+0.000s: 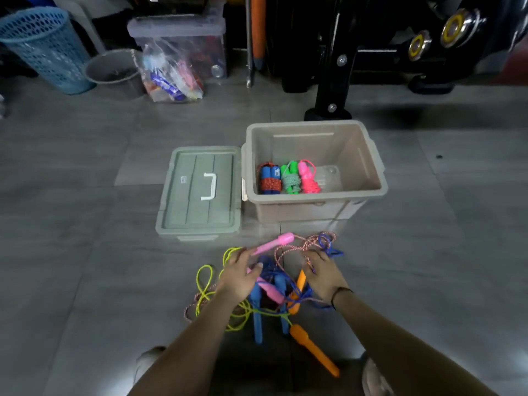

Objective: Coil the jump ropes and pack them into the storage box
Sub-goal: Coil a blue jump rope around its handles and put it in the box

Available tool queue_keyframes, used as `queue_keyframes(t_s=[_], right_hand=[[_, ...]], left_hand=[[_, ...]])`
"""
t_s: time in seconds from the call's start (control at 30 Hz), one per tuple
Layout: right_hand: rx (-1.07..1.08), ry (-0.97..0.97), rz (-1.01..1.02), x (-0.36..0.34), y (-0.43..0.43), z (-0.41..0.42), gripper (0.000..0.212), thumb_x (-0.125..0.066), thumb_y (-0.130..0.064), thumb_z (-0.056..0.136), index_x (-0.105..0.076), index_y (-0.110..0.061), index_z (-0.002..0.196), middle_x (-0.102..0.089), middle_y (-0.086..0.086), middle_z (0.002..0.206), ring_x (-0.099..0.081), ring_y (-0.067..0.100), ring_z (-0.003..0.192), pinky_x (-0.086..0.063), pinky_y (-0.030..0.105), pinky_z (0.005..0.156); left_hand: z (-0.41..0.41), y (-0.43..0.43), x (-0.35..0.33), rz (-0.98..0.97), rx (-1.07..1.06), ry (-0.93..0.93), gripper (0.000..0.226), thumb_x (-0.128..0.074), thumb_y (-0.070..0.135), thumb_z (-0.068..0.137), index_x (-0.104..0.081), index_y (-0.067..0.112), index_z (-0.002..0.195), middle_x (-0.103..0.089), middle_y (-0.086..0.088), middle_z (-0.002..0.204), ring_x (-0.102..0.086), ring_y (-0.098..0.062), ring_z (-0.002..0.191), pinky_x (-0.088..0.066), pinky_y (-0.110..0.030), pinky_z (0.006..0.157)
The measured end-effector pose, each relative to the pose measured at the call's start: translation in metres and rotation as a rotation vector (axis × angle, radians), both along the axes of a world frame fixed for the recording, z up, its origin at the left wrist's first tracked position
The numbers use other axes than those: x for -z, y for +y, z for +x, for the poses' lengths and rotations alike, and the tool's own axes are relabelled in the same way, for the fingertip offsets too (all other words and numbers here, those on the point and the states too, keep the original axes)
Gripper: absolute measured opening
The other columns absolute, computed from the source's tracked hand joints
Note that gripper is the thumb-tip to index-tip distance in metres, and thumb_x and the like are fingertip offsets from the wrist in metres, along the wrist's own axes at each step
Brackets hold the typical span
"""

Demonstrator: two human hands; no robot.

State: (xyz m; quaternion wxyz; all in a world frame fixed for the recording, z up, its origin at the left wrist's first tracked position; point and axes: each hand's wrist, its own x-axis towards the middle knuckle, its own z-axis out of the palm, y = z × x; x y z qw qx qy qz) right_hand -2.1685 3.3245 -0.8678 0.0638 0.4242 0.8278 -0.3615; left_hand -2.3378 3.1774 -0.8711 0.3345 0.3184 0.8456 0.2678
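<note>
An open storage box (368,178) stands on the floor (85,252) with three coiled jump ropes (288,178) lined along its left wall, leaving room beside them. Nearer the person, both hands work a tangled pile of ropes (274,290): left hand (240,270) fingers spread, right hand (323,272) pinching a speckled cord (288,248), likely teasing one free.
</note>
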Motion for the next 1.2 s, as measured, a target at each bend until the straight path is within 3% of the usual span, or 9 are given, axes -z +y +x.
queue_keyframes(t_s=[0.23,0.33,0.47,0.57,0.67,0.8,0.93,1.03,1.2], right_hand=[[-0.145,-0.357,-0.203,0.030,-0.042,0.024,0.041,-0.055,-0.029,0.089,-0.052,-0.031,0.131,-0.055,0.006,0.128,-0.053,0.023,0.118,-0.041,0.029,0.099],[-0.277,-0.399,-0.166,0.041,-0.064,0.022,0.029,-0.048,-0.024,0.090,-0.064,-0.022,0.114,-0.059,0.007,0.122,-0.052,0.027,0.118,-0.042,0.034,0.098],[-0.291,-0.364,0.012,0.043,-0.083,0.018,0.026,-0.048,-0.019,0.088,-0.061,-0.028,0.109,-0.016,0.000,0.151,-0.024,0.029,0.136,-0.035,0.043,0.104],[-0.374,-0.368,0.070,0.046,-0.086,0.005,0.038,-0.048,-0.020,0.090,-0.056,-0.030,0.126,-0.001,-0.009,0.158,-0.019,0.027,0.138,-0.027,0.044,0.110],[-0.415,-0.505,0.069,0.050,-0.085,-0.008,0.047,-0.046,-0.025,0.091,-0.045,-0.021,0.138,-0.004,-0.003,0.158,-0.018,0.030,0.139,-0.024,0.045,0.111],[-0.454,-0.639,0.150,0.042,-0.077,-0.013,0.044,-0.046,-0.020,0.091,-0.047,-0.011,0.133,-0.038,0.010,0.141,-0.030,0.032,0.132,-0.032,0.045,0.106],[-0.336,-0.268,0.333,0.017,-0.060,-0.014,0.017,-0.057,-0.024,0.068,-0.065,-0.018,0.082,-0.066,0.001,0.082,-0.059,0.029,0.092,-0.045,0.047,0.075],[-0.239,0.055,0.270,-0.013,-0.040,-0.018,0.020,-0.041,-0.020,0.081,-0.061,-0.022,0.081,-0.066,-0.002,0.082,-0.059,0.022,0.085,-0.040,0.037,0.077],[-0.023,0.367,-0.010,-0.102,-0.009,-0.037,0.023,-0.059,-0.006,0.085,-0.064,-0.027,0.077,-0.062,-0.020,0.067,-0.057,0.000,0.065,-0.044,0.018,0.067]], left_hand=[[0.035,-0.037,0.026,-0.326,0.409,-0.112,0.055,-0.061,0.036,0.085,-0.044,0.032,0.138,-0.042,-0.004,0.144,-0.042,-0.023,0.130,-0.036,-0.032,0.107],[0.045,-0.045,0.037,-0.407,0.516,-0.089,0.059,-0.060,0.037,0.087,-0.039,0.029,0.141,-0.036,-0.006,0.147,-0.039,-0.027,0.132,-0.036,-0.037,0.107],[0.050,-0.050,0.046,-0.401,0.560,-0.013,0.059,-0.056,0.038,0.089,-0.035,0.027,0.143,-0.031,-0.008,0.150,-0.035,-0.029,0.135,-0.032,-0.035,0.110],[0.052,-0.053,0.054,-0.317,0.549,0.013,0.057,-0.057,0.035,0.089,-0.037,0.029,0.142,-0.031,-0.005,0.150,-0.036,-0.026,0.134,-0.034,-0.032,0.108],[0.052,-0.056,0.059,-0.317,0.515,0.004,0.056,-0.056,0.037,0.089,-0.038,0.031,0.141,-0.025,-0.003,0.153,-0.033,-0.027,0.137,-0.033,-0.036,0.110],[0.050,-0.058,0.061,-0.295,0.462,-0.026,0.054,-0.051,0.040,0.088,-0.041,0.029,0.139,-0.025,-0.005,0.154,-0.030,-0.024,0.140,-0.031,-0.031,0.111],[0.044,-0.052,0.047,-0.155,0.315,-0.085,0.063,-0.035,0.052,0.081,-0.053,0.019,0.131,-0.051,-0.006,0.135,-0.049,-0.018,0.125,-0.031,-0.016,0.099],[0.036,-0.036,0.025,-0.076,0.123,-0.081,0.035,-0.052,0.023,0.090,-0.059,0.021,0.124,-0.064,-0.001,0.120,-0.062,-0.017,0.106,-0.041,-0.019,0.088],[0.028,0.011,-0.039,0.150,-0.021,-0.334,0.056,-0.067,0.012,0.078,-0.051,0.037,0.125,-0.064,0.012,0.108,-0.063,-0.009,0.093,-0.053,-0.035,0.088]])
